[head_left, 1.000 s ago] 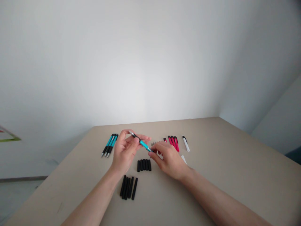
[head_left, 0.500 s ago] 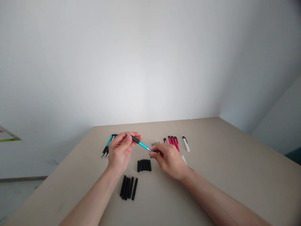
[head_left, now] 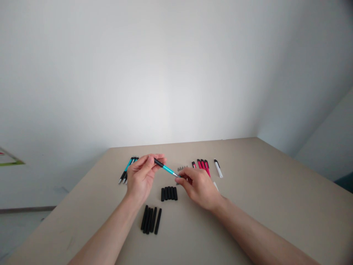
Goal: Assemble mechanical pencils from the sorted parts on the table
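Observation:
Between my two hands a turquoise pen (head_left: 167, 169) with a black end slants down to the right above the table. My left hand (head_left: 142, 175) pinches its black upper end between thumb and finger, the other fingers loosely curled behind. At the lower, silvery end, the thumb and fingers of my right hand (head_left: 197, 186) are closed on the pen; its very tip is hidden there. Just below lies a row of several short black tubes (head_left: 169, 193). Nearer to me are several longer black tubes (head_left: 150, 221). Small metal cone-shaped parts (head_left: 182, 168) lie behind my right hand, partly covered.
Turquoise pens (head_left: 126, 171) lie at the left, partly behind my left hand. Several pink-and-black pen parts (head_left: 203, 165) and a white one with a black clip (head_left: 218, 168) are at the right. The beige table (head_left: 248, 184) meets a white wall (head_left: 176, 73).
My left thumb and finger now cover the pen's upper tip, which was showing half a second ago. Both hands and the pen otherwise stay almost in place.

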Tool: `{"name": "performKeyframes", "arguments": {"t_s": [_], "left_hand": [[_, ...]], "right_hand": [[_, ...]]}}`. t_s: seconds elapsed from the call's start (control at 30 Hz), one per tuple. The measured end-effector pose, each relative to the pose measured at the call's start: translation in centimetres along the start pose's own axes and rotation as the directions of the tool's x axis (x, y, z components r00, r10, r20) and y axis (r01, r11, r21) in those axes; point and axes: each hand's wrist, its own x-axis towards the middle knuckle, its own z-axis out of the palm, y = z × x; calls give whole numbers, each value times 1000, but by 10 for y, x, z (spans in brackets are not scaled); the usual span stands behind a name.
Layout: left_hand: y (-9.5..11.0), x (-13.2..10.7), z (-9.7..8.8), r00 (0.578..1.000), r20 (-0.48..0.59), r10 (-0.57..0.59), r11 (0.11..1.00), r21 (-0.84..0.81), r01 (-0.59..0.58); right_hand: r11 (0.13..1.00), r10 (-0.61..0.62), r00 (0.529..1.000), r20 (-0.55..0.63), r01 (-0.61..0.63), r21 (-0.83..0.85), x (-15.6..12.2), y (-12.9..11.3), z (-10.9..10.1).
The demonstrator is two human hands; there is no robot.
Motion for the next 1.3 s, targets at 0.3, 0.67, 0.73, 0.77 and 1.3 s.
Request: {"name": "performKeyframes", "arguments": {"t_s": [0.3,0.67,0.73,0.77,1.3], "left_hand": [[1,0,0,999,29,-14,1000,-13,14],[0,1,3,996,-94,14,1000,5,-13],[1,0,4,993,-114,11,1000,5,-10],[2,0,4,993,-119,7,1000,2,-6],[-1,2,0,998,-61,-8,1000,-15,7]], "right_hand": [[998,-49,993,109,45,35,1,-2,-2],[999,31,999,-20,-31,-6,1,0,1],[1000,8,999,-32,-9,-13,1,-1,0],[1000,-2,1000,-31,1,-14,1,-1,-1],[998,-51,991,126,46,42,-2,-6,-3]]}}
